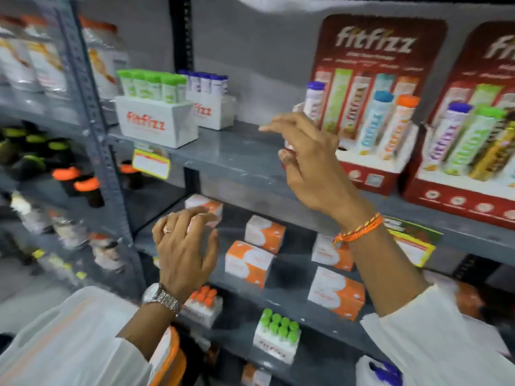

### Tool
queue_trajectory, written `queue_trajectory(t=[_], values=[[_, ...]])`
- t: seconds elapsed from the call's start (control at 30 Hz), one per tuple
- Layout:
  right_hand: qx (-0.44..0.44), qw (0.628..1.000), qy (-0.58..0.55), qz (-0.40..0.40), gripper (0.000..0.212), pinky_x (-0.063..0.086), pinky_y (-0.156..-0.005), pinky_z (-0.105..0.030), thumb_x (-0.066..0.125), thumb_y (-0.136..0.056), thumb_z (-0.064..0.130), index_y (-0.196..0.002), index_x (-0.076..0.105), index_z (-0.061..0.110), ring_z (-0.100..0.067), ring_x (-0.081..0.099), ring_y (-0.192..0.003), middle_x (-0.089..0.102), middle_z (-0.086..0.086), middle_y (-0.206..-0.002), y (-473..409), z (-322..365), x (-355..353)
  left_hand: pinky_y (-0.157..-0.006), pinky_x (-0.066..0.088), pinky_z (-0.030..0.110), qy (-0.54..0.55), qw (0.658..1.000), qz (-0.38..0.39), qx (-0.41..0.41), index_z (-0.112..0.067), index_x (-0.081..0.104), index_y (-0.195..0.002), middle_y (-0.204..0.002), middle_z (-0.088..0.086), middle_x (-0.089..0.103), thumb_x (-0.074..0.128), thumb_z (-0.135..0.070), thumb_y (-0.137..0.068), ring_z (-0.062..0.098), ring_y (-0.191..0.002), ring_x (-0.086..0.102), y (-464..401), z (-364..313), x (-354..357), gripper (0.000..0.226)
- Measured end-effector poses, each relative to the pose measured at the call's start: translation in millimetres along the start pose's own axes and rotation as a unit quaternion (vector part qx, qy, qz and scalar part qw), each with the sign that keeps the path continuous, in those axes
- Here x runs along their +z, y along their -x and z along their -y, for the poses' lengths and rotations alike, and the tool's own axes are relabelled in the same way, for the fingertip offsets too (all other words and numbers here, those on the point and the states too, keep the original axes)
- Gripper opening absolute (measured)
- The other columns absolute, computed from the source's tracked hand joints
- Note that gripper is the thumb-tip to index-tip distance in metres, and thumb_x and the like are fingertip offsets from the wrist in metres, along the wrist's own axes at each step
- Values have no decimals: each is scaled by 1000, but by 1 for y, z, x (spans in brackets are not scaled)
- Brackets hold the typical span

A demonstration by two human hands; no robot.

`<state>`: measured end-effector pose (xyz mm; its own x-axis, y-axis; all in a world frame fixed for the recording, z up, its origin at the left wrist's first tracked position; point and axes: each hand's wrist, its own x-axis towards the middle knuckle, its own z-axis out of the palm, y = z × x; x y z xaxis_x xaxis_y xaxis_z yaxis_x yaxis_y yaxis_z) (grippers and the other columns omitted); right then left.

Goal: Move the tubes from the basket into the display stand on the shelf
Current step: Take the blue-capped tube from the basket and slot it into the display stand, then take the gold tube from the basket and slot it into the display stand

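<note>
My right hand (312, 162) is raised to the upper shelf and wraps around a white tube with a purple cap (314, 99). The tube leans at the left end of the red display stand (370, 178). A blue-capped tube (373, 123) and an orange-capped tube (398, 126) stand in that display. My left hand (185, 246) hovers lower, in front of the middle shelf, with its fingers spread and nothing in it. An orange-edged object (170, 358) under my left forearm may be the basket; most of it is hidden.
A second red display stand (459, 196) with several tubes sits to the right. White boxes of green-capped (156, 118) and purple-capped tubes (211, 107) stand at the shelf's left. Orange-and-white cartons (248, 263) fill the middle shelf. A grey shelf upright (92, 112) rises at left.
</note>
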<state>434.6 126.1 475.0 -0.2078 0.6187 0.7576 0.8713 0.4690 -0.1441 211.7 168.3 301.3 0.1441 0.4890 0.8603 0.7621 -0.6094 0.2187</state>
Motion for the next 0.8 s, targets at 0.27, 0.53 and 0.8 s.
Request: queue_trajectory(t=[0.27,0.53,0.8], values=[[-25,983,-124,135,61,35,-89,-49,49,-72,3,-125,65,27,-21,55,-120,60,3,-131,43,80,177,-88,36,46,-94,975,178,-94,-25,64,-108,-116,-4,64,56,-31,-89,28,-106,59,150,97,-64,21],[12,885,-220,410,42,33,-104,-51,58,-95,10,-134,55,23,-28,46,-131,52,-3,-137,130,135,340,-87,38,42,-107,916,333,-196,-34,63,-106,-102,-12,63,52,-40,-90,24,-98,61,299,145,-110,20],[17,769,-234,595,42,40,-106,-54,58,-100,19,-140,46,19,-35,49,-129,47,-11,-142,198,182,443,-72,33,38,-73,886,394,-232,-27,66,-97,-88,-7,61,50,-40,-92,24,-77,54,365,143,-117,21]])
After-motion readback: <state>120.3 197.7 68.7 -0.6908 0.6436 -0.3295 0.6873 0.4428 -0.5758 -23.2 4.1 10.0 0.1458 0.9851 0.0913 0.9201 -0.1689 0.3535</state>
